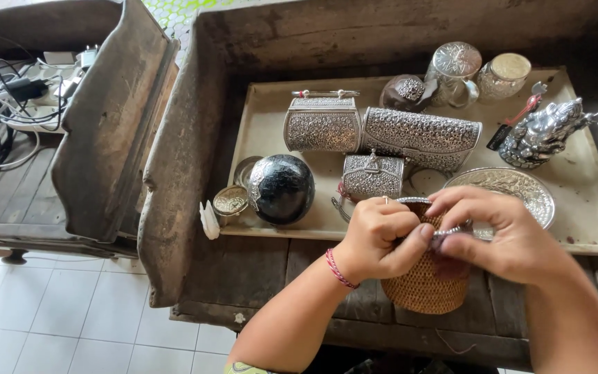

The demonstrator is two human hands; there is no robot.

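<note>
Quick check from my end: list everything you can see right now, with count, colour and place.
woven basket: 1, tan, in both hands, over the bench edge
tray: 1, cream, in the wooden trough
embossed purses: 3, silver, tray centre
dark sphere: 1, black, tray left
lidded jars: 2, silver, tray back
figurine: 1, silver, tray right
embossed plate: 1, silver, behind right hand
cables: several, black and white, far left
left hand: 1, red wrist string, on basket rim
right hand: 1, on basket rim

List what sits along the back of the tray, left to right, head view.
Embossed silver purse → long silver clutch → silver lidded jar → second lidded jar → silver figurine, all on the tray.
</note>
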